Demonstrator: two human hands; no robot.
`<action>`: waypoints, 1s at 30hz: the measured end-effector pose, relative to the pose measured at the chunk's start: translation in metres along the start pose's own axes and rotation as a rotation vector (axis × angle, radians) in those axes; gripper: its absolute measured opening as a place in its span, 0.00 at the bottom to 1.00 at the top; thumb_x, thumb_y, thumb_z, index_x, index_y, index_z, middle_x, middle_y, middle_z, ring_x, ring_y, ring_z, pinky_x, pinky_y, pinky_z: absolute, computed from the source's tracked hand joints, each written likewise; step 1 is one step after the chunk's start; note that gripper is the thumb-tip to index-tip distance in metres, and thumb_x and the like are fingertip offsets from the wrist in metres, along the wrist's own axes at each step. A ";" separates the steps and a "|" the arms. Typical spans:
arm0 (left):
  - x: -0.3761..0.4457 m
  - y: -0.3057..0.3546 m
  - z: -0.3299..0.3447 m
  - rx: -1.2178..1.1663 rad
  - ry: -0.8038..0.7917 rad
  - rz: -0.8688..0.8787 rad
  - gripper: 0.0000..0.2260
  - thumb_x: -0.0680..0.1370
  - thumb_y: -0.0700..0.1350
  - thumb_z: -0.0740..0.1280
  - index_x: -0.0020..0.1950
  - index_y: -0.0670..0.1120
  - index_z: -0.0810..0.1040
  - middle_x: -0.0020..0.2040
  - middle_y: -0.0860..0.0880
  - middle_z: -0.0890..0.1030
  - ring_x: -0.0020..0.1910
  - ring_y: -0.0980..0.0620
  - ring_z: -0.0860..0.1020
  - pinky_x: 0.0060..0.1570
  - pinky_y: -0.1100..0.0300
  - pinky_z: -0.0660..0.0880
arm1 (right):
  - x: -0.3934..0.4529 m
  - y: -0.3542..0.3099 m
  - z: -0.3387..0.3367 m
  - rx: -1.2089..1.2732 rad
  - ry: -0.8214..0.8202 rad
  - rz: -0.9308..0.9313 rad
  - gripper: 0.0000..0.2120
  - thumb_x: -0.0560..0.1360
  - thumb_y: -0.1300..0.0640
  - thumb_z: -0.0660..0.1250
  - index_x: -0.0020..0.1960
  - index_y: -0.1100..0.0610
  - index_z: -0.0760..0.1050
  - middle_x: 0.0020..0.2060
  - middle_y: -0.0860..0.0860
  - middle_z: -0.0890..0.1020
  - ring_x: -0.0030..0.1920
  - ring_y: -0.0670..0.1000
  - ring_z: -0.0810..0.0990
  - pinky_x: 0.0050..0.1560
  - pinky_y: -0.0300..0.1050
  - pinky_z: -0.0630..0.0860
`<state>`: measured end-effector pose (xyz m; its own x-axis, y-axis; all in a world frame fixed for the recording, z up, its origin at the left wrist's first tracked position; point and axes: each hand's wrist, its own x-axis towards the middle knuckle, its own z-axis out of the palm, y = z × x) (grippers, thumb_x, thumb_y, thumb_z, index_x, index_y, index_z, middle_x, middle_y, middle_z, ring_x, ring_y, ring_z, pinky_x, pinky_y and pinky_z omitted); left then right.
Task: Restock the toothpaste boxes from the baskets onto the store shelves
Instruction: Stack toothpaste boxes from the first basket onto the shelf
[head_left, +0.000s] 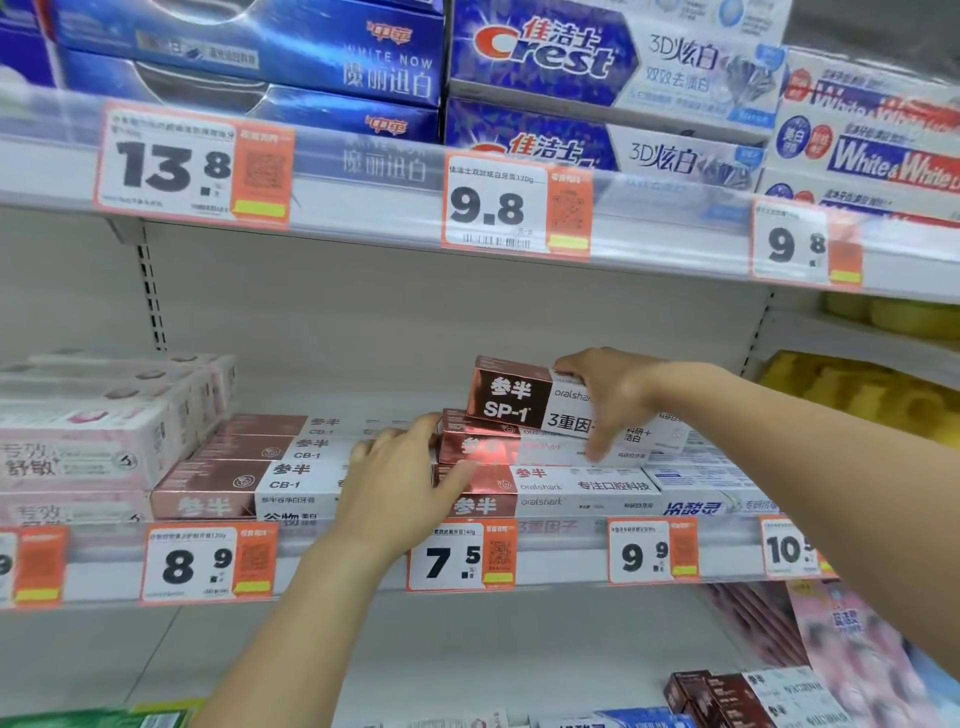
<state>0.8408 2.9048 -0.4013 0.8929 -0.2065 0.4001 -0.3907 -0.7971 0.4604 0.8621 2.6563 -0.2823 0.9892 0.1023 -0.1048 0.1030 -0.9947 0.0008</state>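
Observation:
A copper-and-white SP-1 toothpaste box (511, 397) sits tilted on top of a stack of like boxes (488, 449) on the middle shelf (337, 564). My right hand (608, 395) grips its white half from above, thumb behind and fingers down the front. My left hand (402, 480) lies with straight fingers against the left ends of the stacked boxes, above the 7.5 price tag (460, 556). No basket is in view.
CB-1 boxes (249, 475) lie left of the stack, pink-white boxes (93, 431) further left, blue-white boxes (696, 480) to the right. The shelf above holds blue Crest boxes (545, 57). Brown boxes (722, 696) lie on the lower shelf at the right.

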 end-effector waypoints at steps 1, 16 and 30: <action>-0.001 0.000 -0.001 0.008 -0.020 0.005 0.28 0.78 0.65 0.62 0.75 0.56 0.64 0.65 0.56 0.79 0.68 0.50 0.71 0.67 0.51 0.62 | 0.001 -0.001 0.002 0.003 -0.009 -0.004 0.48 0.55 0.54 0.87 0.70 0.50 0.68 0.57 0.45 0.80 0.59 0.53 0.80 0.60 0.49 0.77; -0.003 -0.004 -0.006 0.208 -0.199 0.131 0.34 0.75 0.72 0.60 0.77 0.57 0.66 0.77 0.61 0.65 0.76 0.54 0.60 0.73 0.51 0.56 | 0.042 -0.003 0.006 0.145 0.111 -0.105 0.27 0.71 0.49 0.76 0.65 0.50 0.69 0.57 0.47 0.79 0.54 0.52 0.79 0.59 0.51 0.76; -0.007 -0.004 -0.005 0.186 -0.157 0.106 0.34 0.73 0.72 0.63 0.76 0.58 0.68 0.75 0.57 0.67 0.75 0.54 0.61 0.75 0.53 0.56 | 0.058 -0.020 0.021 0.106 -0.004 -0.068 0.38 0.67 0.53 0.81 0.72 0.47 0.67 0.63 0.50 0.78 0.57 0.54 0.79 0.58 0.54 0.79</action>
<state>0.8346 2.9119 -0.4023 0.8785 -0.3685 0.3040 -0.4493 -0.8537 0.2633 0.9154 2.6819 -0.3094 0.9799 0.1697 -0.1049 0.1580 -0.9811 -0.1116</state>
